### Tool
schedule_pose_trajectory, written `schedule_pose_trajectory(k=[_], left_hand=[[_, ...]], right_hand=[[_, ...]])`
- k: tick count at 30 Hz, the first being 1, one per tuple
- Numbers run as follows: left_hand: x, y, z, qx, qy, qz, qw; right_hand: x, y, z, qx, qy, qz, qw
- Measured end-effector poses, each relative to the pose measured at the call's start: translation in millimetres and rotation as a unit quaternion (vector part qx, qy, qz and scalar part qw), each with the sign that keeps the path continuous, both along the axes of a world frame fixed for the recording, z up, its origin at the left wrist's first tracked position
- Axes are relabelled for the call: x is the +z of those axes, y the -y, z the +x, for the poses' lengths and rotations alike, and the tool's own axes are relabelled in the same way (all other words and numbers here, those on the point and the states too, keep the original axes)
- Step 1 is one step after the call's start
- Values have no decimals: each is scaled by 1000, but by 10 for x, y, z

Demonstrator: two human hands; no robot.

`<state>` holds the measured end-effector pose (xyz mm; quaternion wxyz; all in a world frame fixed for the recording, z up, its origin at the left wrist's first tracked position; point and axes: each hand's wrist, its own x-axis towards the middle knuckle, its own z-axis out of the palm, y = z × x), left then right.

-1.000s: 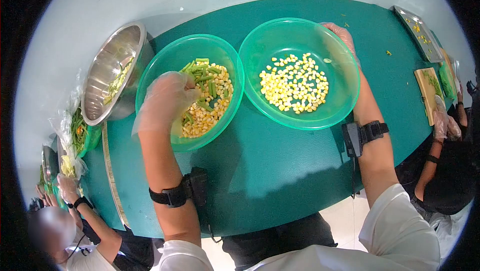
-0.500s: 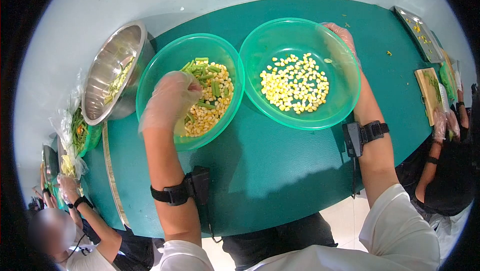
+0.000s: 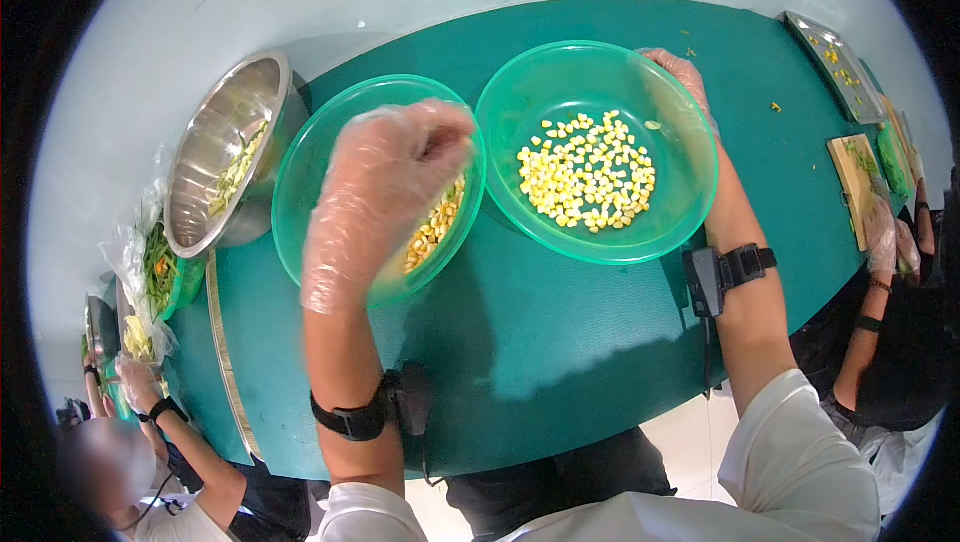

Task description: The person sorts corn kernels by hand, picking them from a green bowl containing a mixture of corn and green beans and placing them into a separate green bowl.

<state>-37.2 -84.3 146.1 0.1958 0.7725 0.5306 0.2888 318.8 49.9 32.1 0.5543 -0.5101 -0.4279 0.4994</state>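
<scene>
My left hand (image 3: pixel 385 182), in a clear plastic glove, is raised above the left green bowl (image 3: pixel 310 142), its fingers curled together near the rim between the two bowls. What those fingers hold, if anything, is hidden. Below it, corn kernels (image 3: pixel 437 229) show in the left bowl; the rest of its contents is covered by the hand. My right hand (image 3: pixel 685 82), also gloved, grips the upper right rim of the right green bowl (image 3: pixel 510 142). Loose yellow kernels (image 3: pixel 585 172) lie spread on that bowl's bottom.
A steel bowl (image 3: pixel 190 177) with cut vegetables tilts at the left. Bagged greens (image 3: pixel 158 272) lie below it. At the right are a metal tray (image 3: pixel 835 67) and a cutting board (image 3: pixel 850 182). People with gloved hands stand at both sides.
My left hand has risen from the green pieces and kernels in the left bowl and moved right, toward the right bowl. My right hand stays at its rim.
</scene>
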Motion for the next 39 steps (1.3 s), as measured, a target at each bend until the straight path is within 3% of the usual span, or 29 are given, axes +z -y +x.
schedule_pose_trajectory(k=[2,8,11,16,22,25,32,36,39], left_hand=[[22,57,131,-10,27,-34,999],[-14,44,138,-4,29,-35,999],[-12,39,137,5,40,-36,999],[-7,55,223,-8,88,-1,996],[-16,41,203,-5,60,11,998],[-43,54,242,-14,127,28,991],[45,8,-107,36,39,42,998],[10,-21,-610,68,-113,-19,991],[-24,28,-791,151,-195,-124,961]], right_hand=[[0,-29,16,-6,35,3,999],[14,-16,-12,-5,-51,-27,998],[0,-6,-3,-1,19,12,1000],[17,10,-21,13,-38,-1,999],[-9,-25,2,15,-66,-8,998],[-30,-49,18,14,-84,-15,996],[9,-6,-20,6,-71,-16,997],[12,-13,-20,4,-66,-13,998],[32,-1,-48,3,-52,-6,999]])
